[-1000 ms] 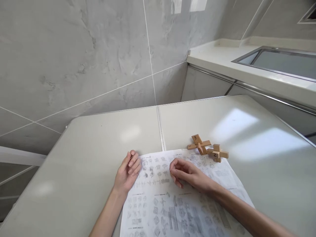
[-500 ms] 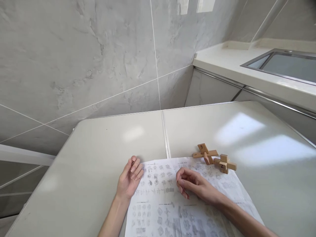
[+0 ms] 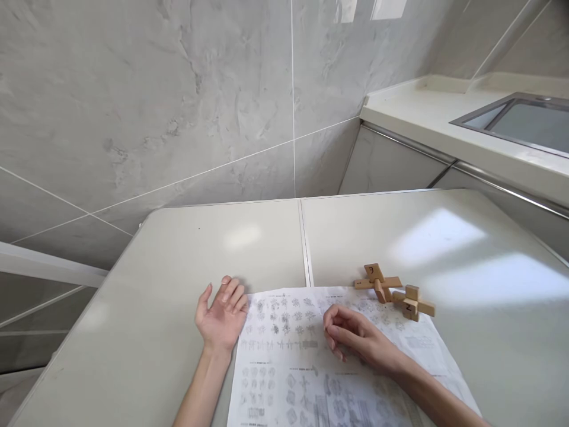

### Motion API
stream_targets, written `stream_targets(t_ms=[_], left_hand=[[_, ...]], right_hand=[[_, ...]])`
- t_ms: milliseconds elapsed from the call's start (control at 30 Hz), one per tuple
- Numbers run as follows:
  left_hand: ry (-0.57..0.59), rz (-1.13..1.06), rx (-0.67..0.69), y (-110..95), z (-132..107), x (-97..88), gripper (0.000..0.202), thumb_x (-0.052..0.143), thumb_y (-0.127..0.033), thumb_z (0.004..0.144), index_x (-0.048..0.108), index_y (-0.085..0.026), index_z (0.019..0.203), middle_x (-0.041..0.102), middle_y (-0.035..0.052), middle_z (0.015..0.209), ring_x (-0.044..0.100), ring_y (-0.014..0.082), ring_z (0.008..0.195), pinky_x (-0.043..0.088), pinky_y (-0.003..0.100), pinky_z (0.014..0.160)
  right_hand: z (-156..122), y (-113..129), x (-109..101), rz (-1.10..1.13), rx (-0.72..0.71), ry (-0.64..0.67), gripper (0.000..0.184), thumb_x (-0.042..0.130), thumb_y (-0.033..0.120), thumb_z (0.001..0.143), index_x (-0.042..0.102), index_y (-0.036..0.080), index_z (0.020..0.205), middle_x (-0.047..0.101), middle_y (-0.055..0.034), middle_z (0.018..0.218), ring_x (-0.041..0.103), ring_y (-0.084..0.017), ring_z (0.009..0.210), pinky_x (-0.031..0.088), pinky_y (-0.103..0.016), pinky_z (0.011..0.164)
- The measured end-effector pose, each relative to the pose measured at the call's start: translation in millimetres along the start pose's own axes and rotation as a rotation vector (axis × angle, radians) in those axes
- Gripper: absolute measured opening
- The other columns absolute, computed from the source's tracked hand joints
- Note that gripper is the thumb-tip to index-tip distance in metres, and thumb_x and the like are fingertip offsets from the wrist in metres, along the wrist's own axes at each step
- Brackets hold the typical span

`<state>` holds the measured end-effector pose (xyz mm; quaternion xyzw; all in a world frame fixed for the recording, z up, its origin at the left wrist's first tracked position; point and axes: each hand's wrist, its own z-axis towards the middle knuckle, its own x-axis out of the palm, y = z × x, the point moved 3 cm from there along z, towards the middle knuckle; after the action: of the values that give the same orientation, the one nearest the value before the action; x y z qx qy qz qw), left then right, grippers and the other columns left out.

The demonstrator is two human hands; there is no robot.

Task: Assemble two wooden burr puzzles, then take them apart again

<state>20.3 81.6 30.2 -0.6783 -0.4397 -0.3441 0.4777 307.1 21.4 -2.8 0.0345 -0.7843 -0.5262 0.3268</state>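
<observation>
Seemingly I'm pausing: left hand point(image 3: 222, 314) palm-up and empty, right hand point(image 3: 358, 338) half-curled over white printed paper point(image 3: 284, 356); touching the brown wooden crosses point(image 3: 379, 290) would mean reaching forward.

we see our left grip point(image 3: 222, 315) and right grip point(image 3: 355, 337) bare, a slim, bare forearm point(image 3: 200, 379) behind each.

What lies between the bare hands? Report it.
Head view: a white paper sheet with grey printed figures lies between the left hand and the right hand.
</observation>
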Motion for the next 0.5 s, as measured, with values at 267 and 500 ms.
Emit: stream_targets(t_ms=[267, 500], left_hand=[[-0.016, -0.049, 0.055, -10.6, 5.4, -5.6, 0.014, 0.067, -0.022, 0.090, 0.054, -0.019, 0.094, 0.050, -0.0051, 0.066, 0.045, 0.0089, 0.050, 0.041, 0.023, 0.048], [-0.032, -0.031, 0.057, -9.1, 5.8, -4.3, 0.016, 0.068, -0.019, 0.087, 0.053, -0.018, 0.093, 0.049, -0.0059, 0.066, 0.046, 0.0080, 0.049, 0.040, 0.023, 0.047]], right_hand=[[0.5, 2.1, 0.0, 0.003, -0.005, 0.007, 0.026, 0.070, 0.047, 0.103, 0.063, 0.022, 0.098, 0.064, -0.0002, 0.079, 0.058, -0.015, 0.065, 0.046, -0.029, 0.062], [0.3, 1.7, -0.4, -0.002, -0.009, 0.002, 0.028, 0.070, 0.047, 0.103, 0.063, 0.021, 0.097, 0.063, -0.0001, 0.077, 0.058, -0.015, 0.066, 0.046, -0.029, 0.061]])
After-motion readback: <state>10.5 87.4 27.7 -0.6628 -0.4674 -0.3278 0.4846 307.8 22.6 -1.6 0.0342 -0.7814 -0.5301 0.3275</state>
